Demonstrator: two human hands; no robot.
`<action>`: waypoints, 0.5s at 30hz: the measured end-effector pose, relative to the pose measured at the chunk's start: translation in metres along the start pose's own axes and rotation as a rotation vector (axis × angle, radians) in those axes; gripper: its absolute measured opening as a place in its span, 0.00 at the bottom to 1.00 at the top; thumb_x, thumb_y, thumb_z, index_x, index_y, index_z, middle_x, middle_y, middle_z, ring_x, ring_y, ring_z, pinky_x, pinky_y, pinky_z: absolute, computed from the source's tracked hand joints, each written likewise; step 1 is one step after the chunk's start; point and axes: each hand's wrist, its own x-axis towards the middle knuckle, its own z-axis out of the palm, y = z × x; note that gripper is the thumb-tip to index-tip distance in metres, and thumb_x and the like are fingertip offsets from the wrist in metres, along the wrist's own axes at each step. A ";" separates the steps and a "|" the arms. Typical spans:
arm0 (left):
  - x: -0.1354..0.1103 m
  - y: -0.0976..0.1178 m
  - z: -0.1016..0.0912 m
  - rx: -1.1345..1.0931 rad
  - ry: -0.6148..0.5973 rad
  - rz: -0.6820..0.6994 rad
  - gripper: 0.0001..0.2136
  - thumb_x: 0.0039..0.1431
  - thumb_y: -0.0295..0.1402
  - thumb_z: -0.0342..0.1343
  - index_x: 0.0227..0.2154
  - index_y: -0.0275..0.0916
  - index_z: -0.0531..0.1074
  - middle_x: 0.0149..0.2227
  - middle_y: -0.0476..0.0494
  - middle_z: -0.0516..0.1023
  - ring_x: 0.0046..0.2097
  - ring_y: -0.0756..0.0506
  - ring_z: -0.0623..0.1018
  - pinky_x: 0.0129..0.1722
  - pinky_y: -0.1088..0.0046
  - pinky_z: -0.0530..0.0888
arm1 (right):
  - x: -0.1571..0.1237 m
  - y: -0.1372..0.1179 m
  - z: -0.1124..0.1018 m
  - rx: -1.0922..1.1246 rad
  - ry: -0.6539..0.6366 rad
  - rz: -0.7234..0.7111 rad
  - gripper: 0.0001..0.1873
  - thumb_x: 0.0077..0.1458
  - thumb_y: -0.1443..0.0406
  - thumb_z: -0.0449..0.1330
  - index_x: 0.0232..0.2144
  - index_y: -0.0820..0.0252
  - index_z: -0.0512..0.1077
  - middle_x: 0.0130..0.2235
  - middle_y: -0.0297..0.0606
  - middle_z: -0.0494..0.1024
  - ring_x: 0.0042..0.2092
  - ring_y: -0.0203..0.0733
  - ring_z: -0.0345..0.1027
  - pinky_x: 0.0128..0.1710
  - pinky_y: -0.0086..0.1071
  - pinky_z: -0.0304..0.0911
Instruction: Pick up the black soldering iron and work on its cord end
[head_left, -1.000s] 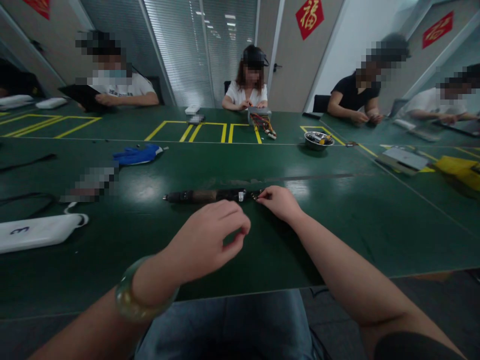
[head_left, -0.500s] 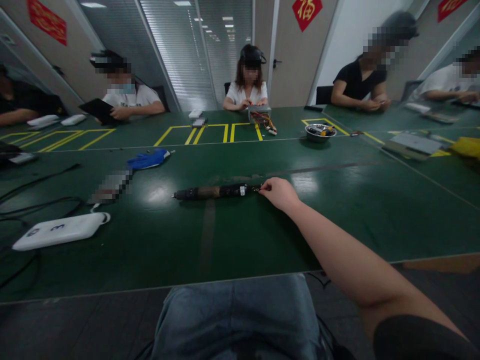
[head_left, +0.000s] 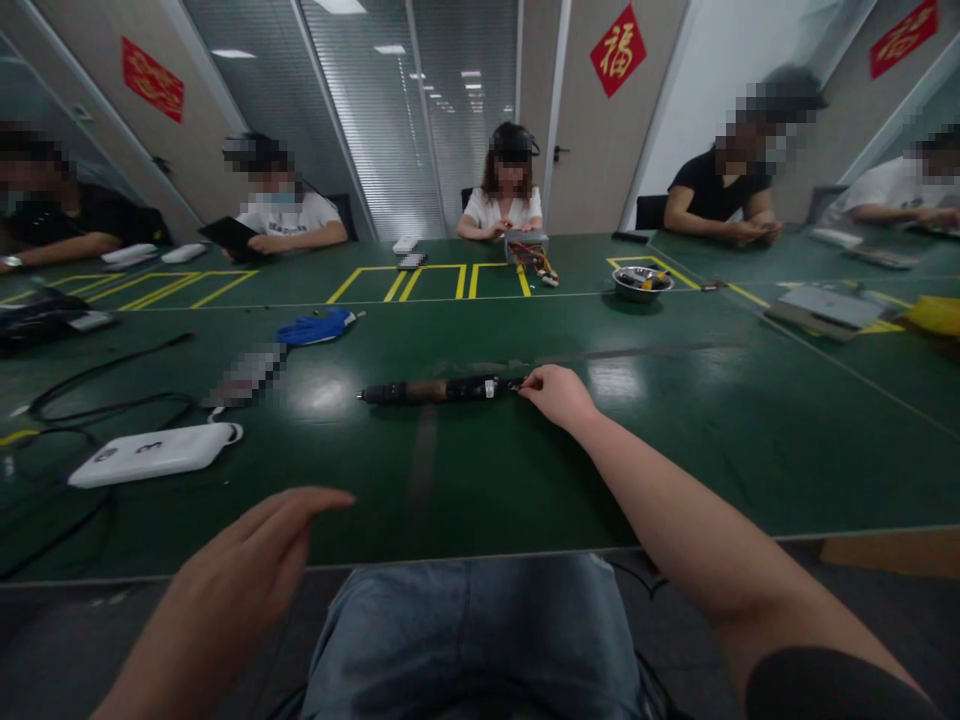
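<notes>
A long, dark electric screwdriver point(head_left: 427, 391) with a brownish middle band lies across the green table, its thin bit pointing left. A small white label sits toward its right part. My right hand point(head_left: 559, 397) is closed in a pinch at the screwdriver's right end, where something small and metallic shows by the fingertips. In the lower left, my left hand point(head_left: 251, 550) hangs over the table's near edge with fingers stretched out to the right. It is empty and apart from the screwdriver.
A white power bank point(head_left: 154, 453) with a cable and a blue glove point(head_left: 315, 327) lie to the left. Black cables point(head_left: 97, 380) spread at far left. A metal bowl point(head_left: 642, 286) of small things stands back right. Several people sit across the green table point(head_left: 712, 440).
My left hand has come into view from the lower left. The right hand keeps its pinch at the screwdriver's end. The view has tilted up slightly.
</notes>
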 end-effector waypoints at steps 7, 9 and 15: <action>0.173 0.087 0.019 -0.230 0.098 0.135 0.12 0.66 0.34 0.44 0.43 0.41 0.72 0.44 0.45 0.77 0.45 0.45 0.76 0.48 0.65 0.73 | 0.001 0.001 0.001 0.006 -0.015 0.035 0.03 0.54 0.63 0.64 0.31 0.55 0.78 0.33 0.34 0.76 0.33 0.36 0.68 0.31 0.28 0.57; 0.205 0.097 0.037 -0.197 0.080 0.234 0.11 0.64 0.32 0.47 0.43 0.40 0.73 0.44 0.44 0.77 0.47 0.45 0.75 0.50 0.64 0.71 | 0.002 0.001 0.001 -0.022 -0.005 0.023 0.03 0.54 0.63 0.64 0.31 0.55 0.78 0.34 0.34 0.76 0.34 0.36 0.68 0.32 0.28 0.58; 0.236 0.109 0.091 -0.021 -0.015 0.421 0.15 0.58 0.38 0.59 0.47 0.40 0.71 0.47 0.42 0.74 0.50 0.41 0.72 0.52 0.61 0.69 | 0.004 0.001 0.003 -0.071 0.019 -0.017 0.02 0.53 0.64 0.65 0.31 0.56 0.78 0.36 0.35 0.76 0.36 0.36 0.68 0.35 0.27 0.58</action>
